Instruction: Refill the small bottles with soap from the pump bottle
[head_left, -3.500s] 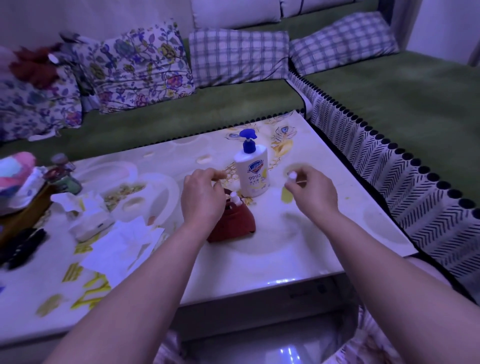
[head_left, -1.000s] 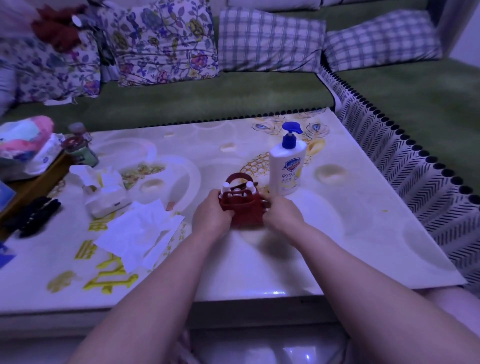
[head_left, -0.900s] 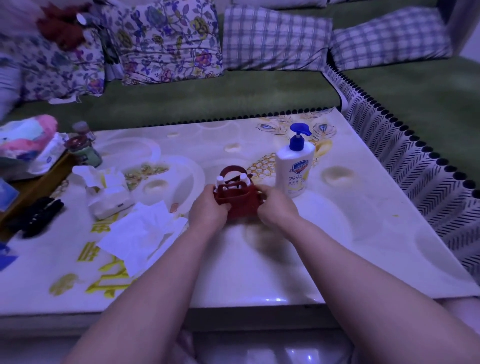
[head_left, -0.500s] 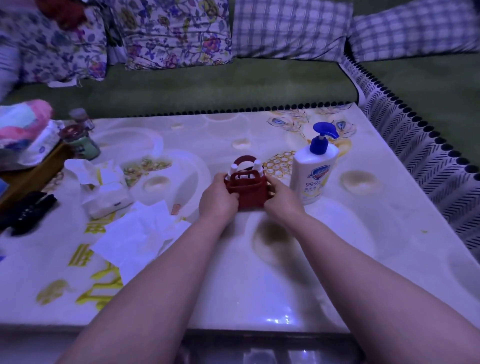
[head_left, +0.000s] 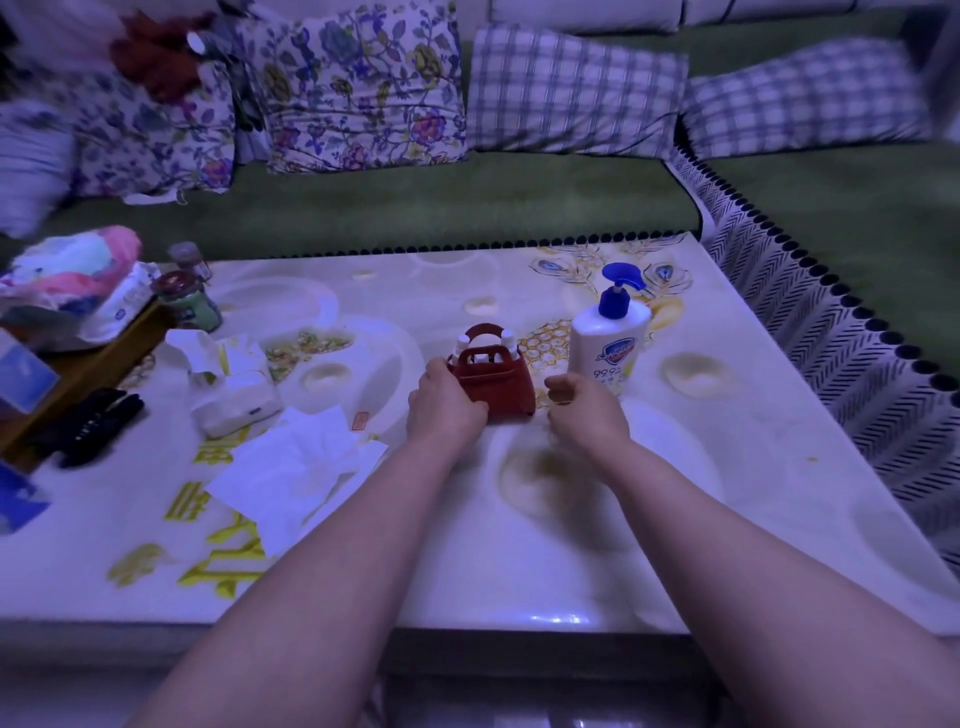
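A small red bag (head_left: 501, 384) stands on the table (head_left: 675, 509) with two small white-capped bottles (head_left: 506, 340) upright inside it. My left hand (head_left: 444, 402) holds the bag's left side. My right hand (head_left: 584, 408) hovers just right of the bag with its fingers loosely curled and nothing in them. The white pump bottle (head_left: 608, 338) with a blue pump head stands upright behind my right hand, close to the bag.
Loose white tissues (head_left: 291, 473) and a tissue pack (head_left: 234, 395) lie to the left. A green jar (head_left: 189, 306), a dark remote (head_left: 91, 421) and a wooden tray (head_left: 88, 358) sit at the far left. A green sofa with cushions wraps the table's far and right sides.
My right hand has let go of the red bag and drawn off to its right. The left hand stays on the bag, which stands by the pump bottle.
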